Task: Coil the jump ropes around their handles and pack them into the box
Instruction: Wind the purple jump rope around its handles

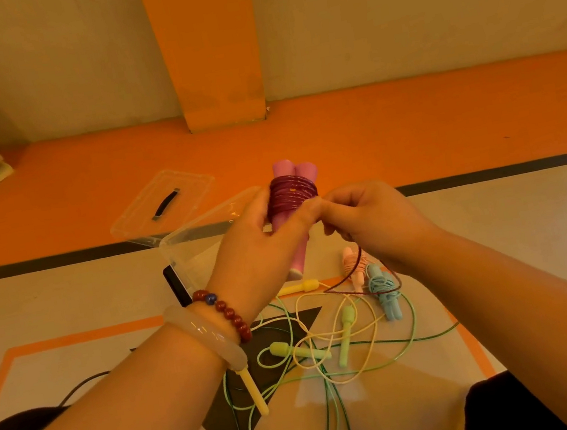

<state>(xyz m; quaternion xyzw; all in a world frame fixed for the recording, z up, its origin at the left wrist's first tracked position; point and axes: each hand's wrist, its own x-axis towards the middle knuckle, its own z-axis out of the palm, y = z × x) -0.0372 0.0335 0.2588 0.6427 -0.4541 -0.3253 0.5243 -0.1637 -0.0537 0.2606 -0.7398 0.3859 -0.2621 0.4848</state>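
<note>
My left hand [260, 240] grips a pair of pink handles [293, 176] held upright, with dark maroon rope [291, 193] wound around their upper part. My right hand [375, 218] pinches the loose end of that maroon rope, which hangs in a loop [345, 285] below it. The clear plastic box [184, 253] stands open on the floor just behind my left hand. On the floor below lie a coiled light-pink rope [352, 265] and a coiled light-blue rope [385, 291].
The box's clear lid [161, 204] with a black handle lies behind it on the orange floor. Loose yellow, pale-green and green ropes [315, 354] tangle on the floor between my forearms. An orange pillar [215, 77] rises at the back wall.
</note>
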